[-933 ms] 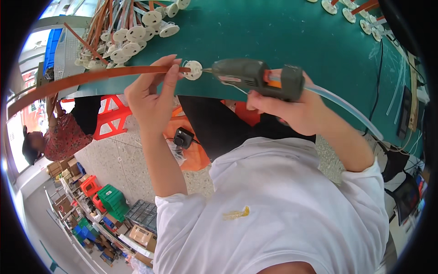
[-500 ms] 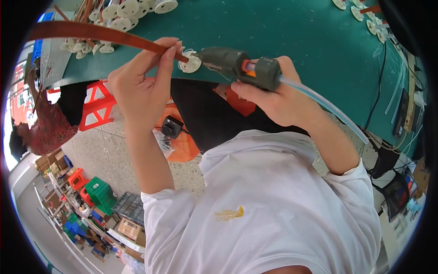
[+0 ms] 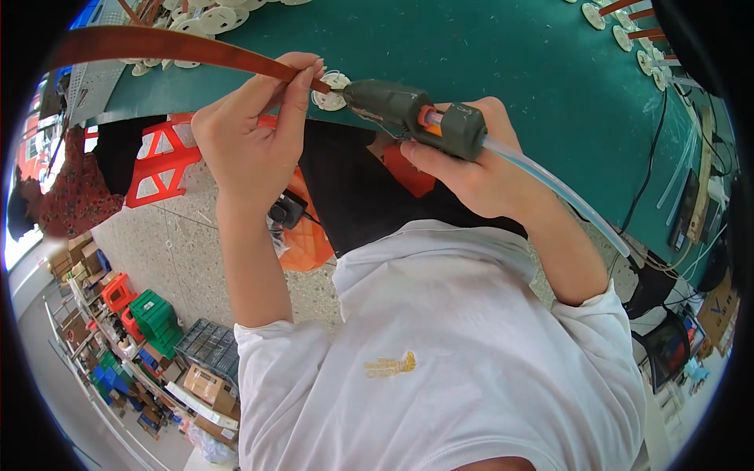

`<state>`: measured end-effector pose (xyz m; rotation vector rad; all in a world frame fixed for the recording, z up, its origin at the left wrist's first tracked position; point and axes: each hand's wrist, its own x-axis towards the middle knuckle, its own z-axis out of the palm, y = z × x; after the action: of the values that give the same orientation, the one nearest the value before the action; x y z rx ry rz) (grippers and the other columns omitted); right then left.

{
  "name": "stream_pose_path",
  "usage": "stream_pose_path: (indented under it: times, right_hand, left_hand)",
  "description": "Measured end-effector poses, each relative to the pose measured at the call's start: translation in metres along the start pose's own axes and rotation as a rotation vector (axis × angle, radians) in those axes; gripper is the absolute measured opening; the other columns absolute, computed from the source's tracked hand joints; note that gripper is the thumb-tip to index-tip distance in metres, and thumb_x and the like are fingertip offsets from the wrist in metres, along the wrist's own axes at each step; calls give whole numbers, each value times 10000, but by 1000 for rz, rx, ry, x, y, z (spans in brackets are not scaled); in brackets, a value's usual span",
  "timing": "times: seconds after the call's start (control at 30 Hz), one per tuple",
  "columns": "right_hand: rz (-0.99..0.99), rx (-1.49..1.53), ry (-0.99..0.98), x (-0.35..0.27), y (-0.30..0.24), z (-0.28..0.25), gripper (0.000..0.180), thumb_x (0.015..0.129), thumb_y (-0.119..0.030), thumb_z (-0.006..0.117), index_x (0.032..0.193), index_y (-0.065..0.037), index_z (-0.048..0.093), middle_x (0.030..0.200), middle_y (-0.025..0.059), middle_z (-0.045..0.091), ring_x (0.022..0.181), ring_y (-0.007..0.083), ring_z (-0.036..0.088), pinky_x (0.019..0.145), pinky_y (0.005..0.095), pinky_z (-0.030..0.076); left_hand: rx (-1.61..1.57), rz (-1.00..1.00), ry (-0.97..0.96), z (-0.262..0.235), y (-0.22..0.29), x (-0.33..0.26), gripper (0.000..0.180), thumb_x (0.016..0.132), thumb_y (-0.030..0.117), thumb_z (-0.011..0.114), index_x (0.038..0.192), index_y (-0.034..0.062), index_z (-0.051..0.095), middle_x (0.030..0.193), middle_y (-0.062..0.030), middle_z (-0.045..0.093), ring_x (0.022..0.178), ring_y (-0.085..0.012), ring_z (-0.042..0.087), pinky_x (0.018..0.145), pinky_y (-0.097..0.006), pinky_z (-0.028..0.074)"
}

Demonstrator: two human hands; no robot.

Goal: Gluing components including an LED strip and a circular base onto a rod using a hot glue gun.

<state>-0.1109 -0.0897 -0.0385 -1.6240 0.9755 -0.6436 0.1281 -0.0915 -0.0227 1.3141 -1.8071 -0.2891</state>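
Observation:
My left hand (image 3: 263, 125) pinches the end of a long reddish-brown strip (image 3: 173, 47), which runs off to the upper left. Just past the fingertips, the strip's end meets a small white disc (image 3: 333, 97) at the near edge of the green table. In my right hand (image 3: 491, 161) is a dark green hot glue gun (image 3: 393, 106), its nozzle right at the strip's end over the disc. A long translucent glue stick (image 3: 558, 184) trails from the back of the gun. Whether glue is coming out is too small to tell.
Several white discs (image 3: 216, 20) with brown strips lie at the table's far left, more (image 3: 620, 35) at the far right. A black cable (image 3: 652, 169) crosses the green table (image 3: 503, 55) on the right. Left of me are a red stool (image 3: 161, 161) and another person (image 3: 78, 192).
The glue gun's nozzle has come closer to the strip's end over the disc. My left hand still pinches the strip. The whole view has shifted slightly.

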Motion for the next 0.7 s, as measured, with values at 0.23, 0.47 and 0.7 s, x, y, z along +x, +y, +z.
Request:
stream_pose_path:
  times: [0.23, 0.47, 0.7]
  right_hand:
    - [-5, -31, -36, 1, 2, -1, 179, 831, -116, 703, 948, 16, 733, 626, 95, 601, 548, 161, 487, 544, 316, 424]
    - [3, -90, -68, 4, -1, 0, 222, 829, -129, 686, 998, -6, 760, 629, 110, 617, 549, 164, 487, 554, 314, 433]
    - [-19, -22, 3, 2, 0, 1, 142, 818, -110, 703, 855, 28, 705, 576, 84, 545, 516, 158, 446, 512, 323, 387]
  left_hand:
    - [-8, -16, 1, 1, 3, 2, 62, 895, -22, 681, 918, -37, 736, 852, -54, 770, 733, -110, 734, 680, -203, 545]
    - [-27, -42, -5, 0, 4, 2, 76, 905, -16, 675, 940, -36, 739, 852, -62, 768, 763, -124, 746, 699, -208, 554]
    - [-18, -71, -28, -2, 4, 3, 90, 912, -3, 674, 959, -25, 747, 852, -62, 769, 772, -128, 747, 716, -218, 559]
